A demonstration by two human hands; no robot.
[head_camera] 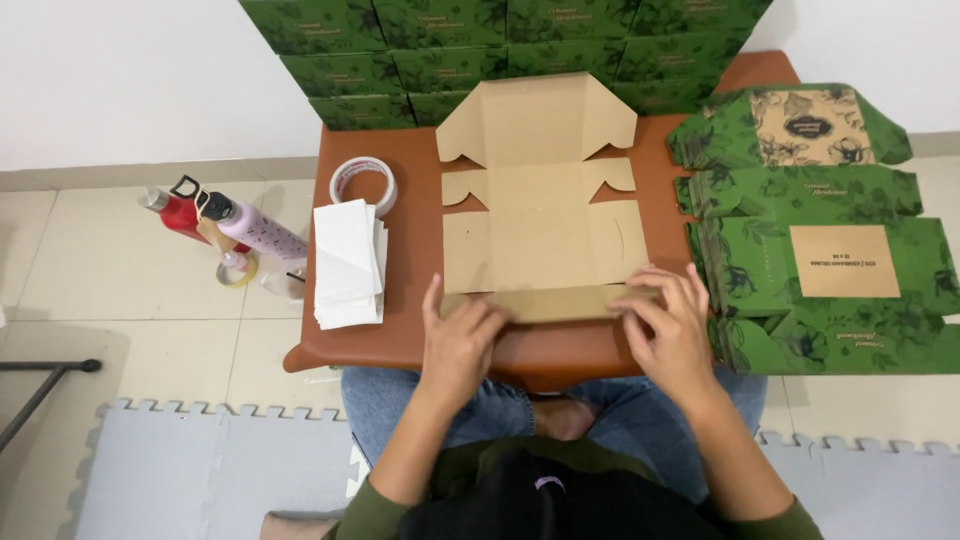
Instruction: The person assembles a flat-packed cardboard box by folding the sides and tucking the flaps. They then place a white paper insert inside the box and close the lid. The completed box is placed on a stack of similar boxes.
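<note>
1. So, risk first: the flat box blank [540, 215] lies brown side up on the small brown table [420, 215], its near edge close to the table's front. Uneven pressure from either hand would likely skew the crease on the near flap [555, 302].
2. A push forward could slide the whole blank toward the stacked green boxes [500, 50] at the back.
3. A stack of green printed blanks [810, 230] overhangs the table's right edge, just beside the right hand [672, 325]; an elbow nudge could tip it off.
4. Left hand [458, 340]: fingers flat and spread, pressing the near flap's left end, nothing gripped.
5. Right hand: fingers curled onto the flap's right end, pinching or pressing its edge — can't tell which.
6. The flap runs between both hands, under the fingertips; the rest of the blank extends away from them.
7. Left side: pile of white sheets [347, 262], tape roll [363, 184]. Bottles [225, 222] lie on the floor.
</note>
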